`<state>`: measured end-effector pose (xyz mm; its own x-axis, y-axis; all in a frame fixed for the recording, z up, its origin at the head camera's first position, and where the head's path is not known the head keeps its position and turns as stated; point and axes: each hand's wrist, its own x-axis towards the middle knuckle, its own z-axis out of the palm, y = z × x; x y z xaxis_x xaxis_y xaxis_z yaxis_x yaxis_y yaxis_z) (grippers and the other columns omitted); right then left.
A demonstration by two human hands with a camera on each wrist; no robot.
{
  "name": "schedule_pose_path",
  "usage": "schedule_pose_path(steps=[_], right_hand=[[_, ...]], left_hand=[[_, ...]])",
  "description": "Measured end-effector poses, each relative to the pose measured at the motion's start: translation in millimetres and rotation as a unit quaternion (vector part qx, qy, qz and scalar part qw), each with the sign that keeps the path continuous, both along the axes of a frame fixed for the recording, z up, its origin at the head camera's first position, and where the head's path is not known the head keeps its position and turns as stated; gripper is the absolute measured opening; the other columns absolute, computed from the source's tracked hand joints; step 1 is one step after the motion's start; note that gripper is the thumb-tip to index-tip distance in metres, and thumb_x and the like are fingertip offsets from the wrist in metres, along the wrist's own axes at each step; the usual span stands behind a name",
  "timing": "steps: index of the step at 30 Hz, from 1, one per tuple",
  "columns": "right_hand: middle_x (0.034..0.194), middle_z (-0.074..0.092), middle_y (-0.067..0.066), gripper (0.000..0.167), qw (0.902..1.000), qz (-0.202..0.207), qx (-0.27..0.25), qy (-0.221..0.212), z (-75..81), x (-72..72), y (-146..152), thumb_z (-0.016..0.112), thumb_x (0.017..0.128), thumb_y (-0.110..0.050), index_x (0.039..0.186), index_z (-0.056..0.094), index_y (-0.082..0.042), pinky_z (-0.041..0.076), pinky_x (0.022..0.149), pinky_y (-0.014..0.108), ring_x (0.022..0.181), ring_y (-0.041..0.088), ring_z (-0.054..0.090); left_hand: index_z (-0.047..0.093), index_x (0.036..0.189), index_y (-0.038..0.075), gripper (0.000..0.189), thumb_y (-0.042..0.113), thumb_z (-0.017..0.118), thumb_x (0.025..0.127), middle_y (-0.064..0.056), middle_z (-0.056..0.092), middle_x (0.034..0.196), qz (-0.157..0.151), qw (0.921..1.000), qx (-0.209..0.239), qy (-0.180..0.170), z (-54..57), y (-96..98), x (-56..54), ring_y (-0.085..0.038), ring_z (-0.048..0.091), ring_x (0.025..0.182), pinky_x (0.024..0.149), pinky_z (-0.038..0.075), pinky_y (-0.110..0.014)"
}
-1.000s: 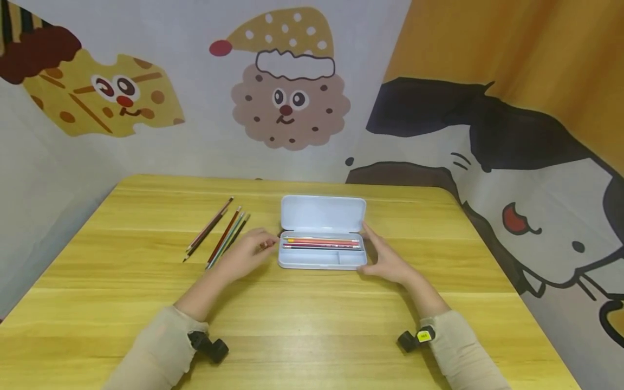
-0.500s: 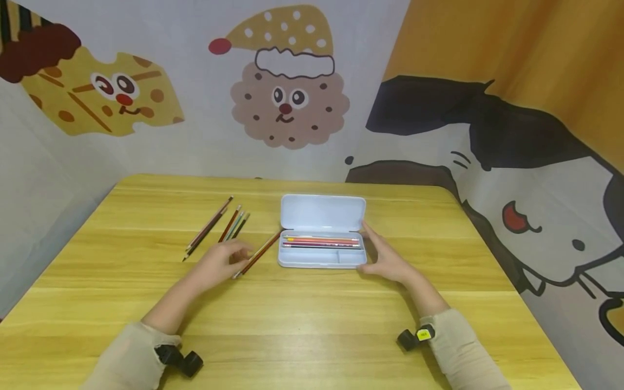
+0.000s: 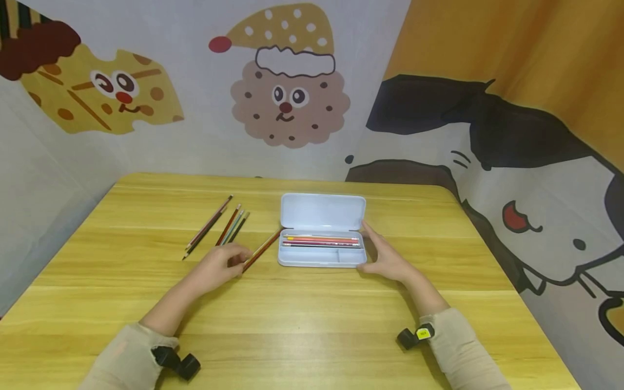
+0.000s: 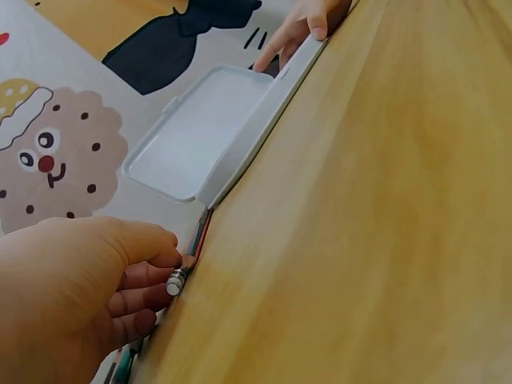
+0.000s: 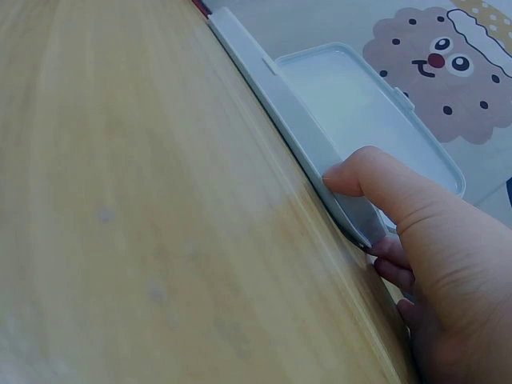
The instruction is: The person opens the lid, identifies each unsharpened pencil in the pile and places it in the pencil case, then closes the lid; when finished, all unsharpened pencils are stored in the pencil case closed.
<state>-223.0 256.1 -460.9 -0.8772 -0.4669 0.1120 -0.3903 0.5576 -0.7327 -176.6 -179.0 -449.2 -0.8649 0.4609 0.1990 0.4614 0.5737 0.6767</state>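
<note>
A white pencil case (image 3: 309,259) lies with its lid (image 3: 323,211) raised at the back; several pencils (image 3: 322,241) rest in its long rear compartment. My right hand (image 3: 387,261) grips the case's right end, the thumb (image 5: 360,172) against its front wall and the fingers around the end. To the left of the case, my left hand (image 3: 214,268) pinches a pencil (image 4: 176,282) near its eraser end, thumb and fingertips around it. It slants toward the case's left end, with a red pencil (image 3: 258,257) close alongside. The palm side of the left hand is hidden in the head view.
Several loose pencils (image 3: 233,223) lie on the wooden table (image 3: 312,325) just beyond the left hand. Farther left are two more dark pencils (image 3: 207,230). A wall with cartoon prints (image 3: 290,103) stands behind the table's far edge.
The left hand has moved left and nearer, away from the case's left end, to the eraser end of the slanting pencils. Over the last half second it has barely shifted. The right hand stays on the case.
</note>
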Motion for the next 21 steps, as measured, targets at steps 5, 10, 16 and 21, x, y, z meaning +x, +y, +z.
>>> schedule_pose_path(steps=[5, 10, 16, 21], right_hand=[[0.143, 0.038, 0.010, 0.118, 1.0000, 0.002, -0.003, 0.000, -2.9, -2.0, 2, 0.084, 0.069, -0.016, 0.155, 0.004, -0.023, 0.010, 0.111, 0.055, 0.137, 0.029, 0.024], [0.142, 0.038, 0.016, 0.116, 1.0000, 0.005, -0.007, -0.001, 5.9, 2.2, -2, 0.083, 0.070, -0.008, 0.155, 0.004, -0.014, 0.010, 0.111, 0.056, 0.136, 0.033, 0.024], [0.141, 0.037, 0.024, 0.111, 0.9998, 0.008, -0.006, -0.014, 32.8, 16.8, -12, 0.081, 0.071, -0.004, 0.153, 0.006, -0.002, 0.010, 0.110, 0.059, 0.136, 0.039, 0.024], [0.143, 0.038, 0.017, 0.115, 0.9999, 0.000, 0.002, -0.012, 20.0, 10.6, -7, 0.082, 0.071, -0.012, 0.155, 0.004, -0.013, 0.010, 0.110, 0.057, 0.137, 0.033, 0.024]], left_hand=[[0.067, 0.112, 0.000, 0.028, -0.002, 0.066, 0.085, 0.003, 0.059, 0.091, 0.003, 1.0000, 0.003, 0.000, -2.2, 1.4, -1.5, -0.011, 0.054, 0.077, 0.064, 0.049, -0.025], [0.067, 0.112, -0.001, 0.029, -0.003, 0.068, 0.083, 0.002, 0.058, 0.088, 0.006, 0.9999, 0.000, 0.012, -3.0, 5.4, -3.6, -0.011, 0.053, 0.075, 0.062, 0.049, -0.025], [0.068, 0.110, -0.001, 0.028, -0.003, 0.069, 0.082, 0.003, 0.058, 0.085, 0.022, 0.9995, -0.011, 0.022, -3.8, 9.4, -6.0, -0.011, 0.052, 0.074, 0.062, 0.049, -0.024], [0.068, 0.109, -0.002, 0.028, -0.006, 0.067, 0.082, 0.003, 0.058, 0.082, 0.030, 0.9993, -0.006, 0.023, -4.4, 8.3, -5.9, -0.010, 0.053, 0.071, 0.058, 0.049, -0.024]])
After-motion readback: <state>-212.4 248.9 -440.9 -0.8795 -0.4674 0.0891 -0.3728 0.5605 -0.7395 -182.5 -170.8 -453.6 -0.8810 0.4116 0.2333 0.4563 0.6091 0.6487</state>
